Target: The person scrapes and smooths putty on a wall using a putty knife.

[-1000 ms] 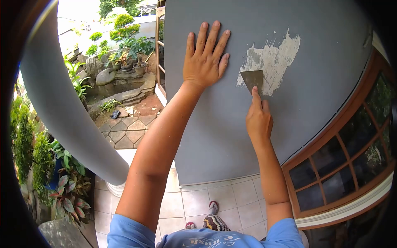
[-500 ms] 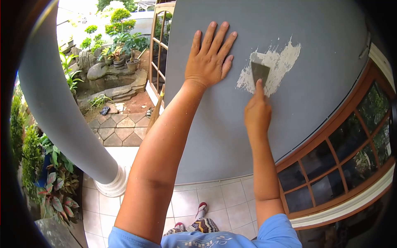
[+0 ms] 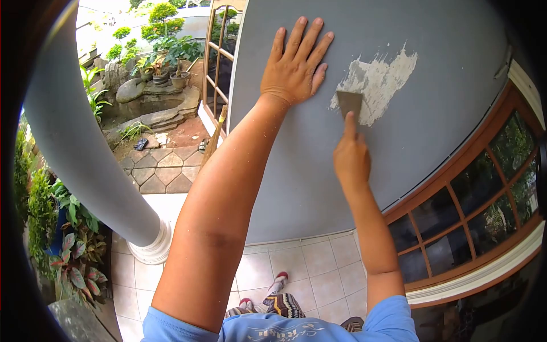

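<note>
A scraper point(image 3: 350, 104) is gripped by the right hand point(image 3: 351, 159) at the lower left of a pale patch point(image 3: 384, 82); the grey wall point(image 3: 296, 182) is touched by the left hand point(image 3: 293, 73), spread wide. Even, shallow-angled pressure seems best applied.

Bright daylight; garden point(image 3: 151, 88) overexposed at far end; fisheye bends pillar point(image 3: 80, 142), window point(image 3: 468, 219); corners black.

"Rush" point(image 3: 297, 333) stands on the blue shirt point(image 3: 239, 329) (its other lettering is unclear)
</note>
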### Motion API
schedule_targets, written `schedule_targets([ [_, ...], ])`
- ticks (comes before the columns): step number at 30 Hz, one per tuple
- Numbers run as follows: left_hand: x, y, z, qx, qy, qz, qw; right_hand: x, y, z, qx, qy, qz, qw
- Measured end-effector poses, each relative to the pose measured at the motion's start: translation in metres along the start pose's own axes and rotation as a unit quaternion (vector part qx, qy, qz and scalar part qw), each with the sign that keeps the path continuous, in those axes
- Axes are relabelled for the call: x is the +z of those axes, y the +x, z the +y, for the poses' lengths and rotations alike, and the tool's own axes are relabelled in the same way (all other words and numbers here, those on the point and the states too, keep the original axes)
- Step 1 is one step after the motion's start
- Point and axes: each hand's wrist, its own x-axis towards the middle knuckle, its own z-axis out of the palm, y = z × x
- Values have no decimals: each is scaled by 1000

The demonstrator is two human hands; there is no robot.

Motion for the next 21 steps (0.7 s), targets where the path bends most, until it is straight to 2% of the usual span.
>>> schedule_targets([
  [2, 1, 0, 1, 0, -4, -2, 1000, -6, -9, -6, -5, 14, -42, 999],
  [6, -1, -1, 1, -4, 7, -8, 1000, -20, 4, 20, -82, 127, 53, 987],
  [8, -1, -1, 1, -8, 8, -9, 1000, -32, 9, 17, -81, 169, 134, 973],
  [10, -1, 0, 1, -8, 9, -8, 1000, -45, 8, -3, -24, 291, 97, 951],
  [12, 0, -1, 2, -9, 9, -10, 1000, -38, 2, -12, 2, 360, 100, 928],
  [16, -1, -1, 0, -7, 19, -13, 1000, 26, -24, 4, -39, 339, 198, 919],
  [18, -1, -1, 1, -8, 22, -16, 1000, 36, -27, 4, -26, 337, 202, 919],
  [21, 0, -4, 4, -9, 12, -16, 1000, 33, -32, 0, 48, 364, 144, 919],
])
